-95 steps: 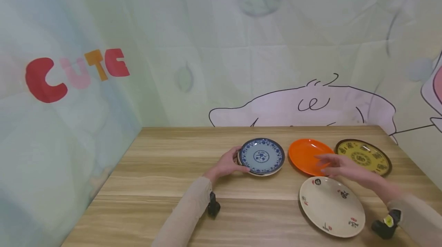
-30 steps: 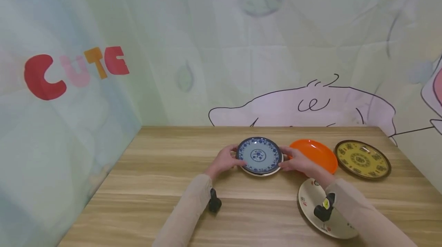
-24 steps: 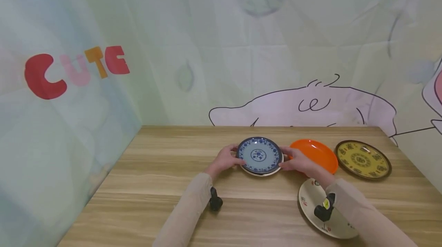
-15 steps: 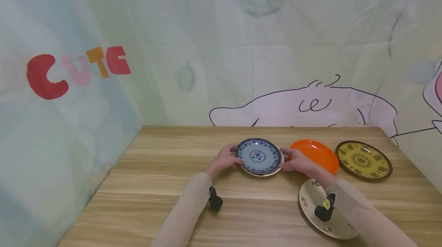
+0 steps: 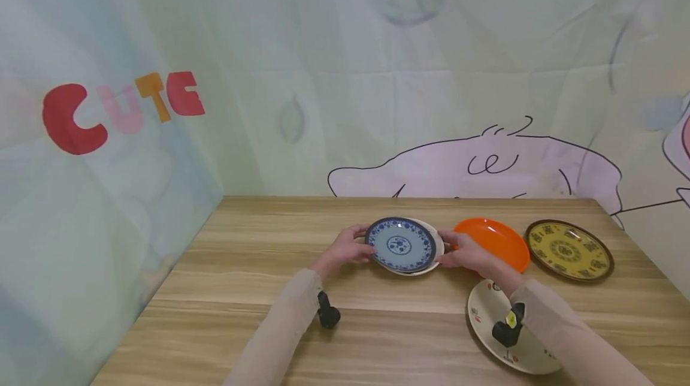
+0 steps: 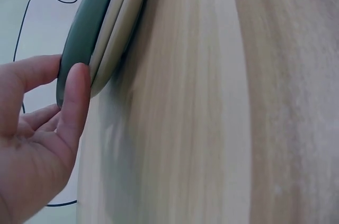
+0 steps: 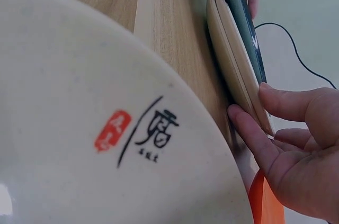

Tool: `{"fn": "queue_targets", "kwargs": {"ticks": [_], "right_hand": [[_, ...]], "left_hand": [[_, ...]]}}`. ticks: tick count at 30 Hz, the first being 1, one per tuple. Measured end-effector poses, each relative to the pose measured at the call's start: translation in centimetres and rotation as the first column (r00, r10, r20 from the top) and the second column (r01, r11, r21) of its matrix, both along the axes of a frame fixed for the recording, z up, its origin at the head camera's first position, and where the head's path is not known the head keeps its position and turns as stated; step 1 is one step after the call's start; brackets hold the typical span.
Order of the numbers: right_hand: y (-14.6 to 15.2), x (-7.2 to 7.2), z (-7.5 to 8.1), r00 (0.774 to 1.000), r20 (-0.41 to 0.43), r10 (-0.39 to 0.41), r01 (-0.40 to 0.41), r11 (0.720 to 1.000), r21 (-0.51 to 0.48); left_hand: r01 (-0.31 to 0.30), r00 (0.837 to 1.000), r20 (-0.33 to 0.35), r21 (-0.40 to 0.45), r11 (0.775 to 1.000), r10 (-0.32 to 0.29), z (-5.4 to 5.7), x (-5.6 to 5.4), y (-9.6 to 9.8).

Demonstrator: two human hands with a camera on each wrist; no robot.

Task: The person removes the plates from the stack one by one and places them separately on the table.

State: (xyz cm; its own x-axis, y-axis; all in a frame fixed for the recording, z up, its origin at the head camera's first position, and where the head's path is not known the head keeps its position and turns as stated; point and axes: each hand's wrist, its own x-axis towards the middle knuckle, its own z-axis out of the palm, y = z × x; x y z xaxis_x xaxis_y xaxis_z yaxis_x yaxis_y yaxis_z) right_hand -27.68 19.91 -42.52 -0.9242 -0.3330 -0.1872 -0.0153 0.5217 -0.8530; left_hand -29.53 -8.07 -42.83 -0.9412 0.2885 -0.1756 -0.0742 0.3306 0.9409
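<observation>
A small staged bay is shown, in which a wood-grained table (image 5: 221, 290) is enclosed at the back and both sides by a pale printed backdrop (image 5: 345, 92), creased like hung sheeting. A lilac cartoon figure (image 5: 431, 164) and the coloured letters CUTE (image 5: 156, 97) are carried on it. Whether the bay is housed in a home, a laboratory or an office cannot be determined.

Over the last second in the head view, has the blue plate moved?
Yes, slightly: against the table, the blue plate has shifted left, baring more of the pale plate under its right side.
</observation>
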Motion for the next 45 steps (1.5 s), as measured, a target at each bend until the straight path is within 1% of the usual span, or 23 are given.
{"fn": "queue_targets", "kwargs": {"ticks": [6, 10, 14, 23, 29, 34, 37, 45], "right_hand": [[0.0, 0.1, 0.1, 1.0, -0.008, -0.003, 0.003, 1.0, 0.016], [0.0, 0.0, 0.0, 1.0, -0.006, -0.013, 0.013, 1.0, 0.014], [-0.1, 0.0, 0.1, 1.0, 0.003, -0.023, 0.023, 1.0, 0.018], [-0.1, -0.1, 0.1, 1.0, -0.007, -0.011, 0.011, 0.999, 0.032], [-0.2, -0.2, 0.0, 1.0, -0.015, -0.008, 0.009, 0.999, 0.041], [-0.2, -0.2, 0.0, 1.0, -0.019, -0.01, 0.011, 0.999, 0.049], [-0.1, -0.2, -0.1, 1.0, -0.017, -0.009, 0.01, 0.999, 0.043], [-0.1, -0.3, -0.2, 1.0, -0.016, -0.01, 0.011, 0.999, 0.043]], "left_hand": [[-0.017, 1.0, 0.025, 0.004, 1.0, 0.017, 0.4, 0.3, -0.3], [-0.031, 0.999, 0.018, 0.007, 0.999, 0.031, 0.5, 0.5, -0.5], [-0.054, 0.999, 0.008, 0.032, 0.998, 0.054, 0.7, 0.7, -0.8], [-0.077, 0.994, -0.073, 0.073, 0.994, 0.083, 0.9, 1.1, -2.0], [-0.121, 0.987, -0.1, 0.055, 0.991, 0.126, 1.0, 1.1, -3.6], [-0.179, 0.976, -0.122, 0.041, 0.983, 0.182, 1.5, 1.1, -5.2], [-0.214, 0.97, -0.111, 0.041, 0.976, 0.218, 1.8, 1.1, -6.4], [-0.276, 0.956, -0.105, 0.01, 0.961, 0.276, 2.0, 1.0, -9.9]]}}
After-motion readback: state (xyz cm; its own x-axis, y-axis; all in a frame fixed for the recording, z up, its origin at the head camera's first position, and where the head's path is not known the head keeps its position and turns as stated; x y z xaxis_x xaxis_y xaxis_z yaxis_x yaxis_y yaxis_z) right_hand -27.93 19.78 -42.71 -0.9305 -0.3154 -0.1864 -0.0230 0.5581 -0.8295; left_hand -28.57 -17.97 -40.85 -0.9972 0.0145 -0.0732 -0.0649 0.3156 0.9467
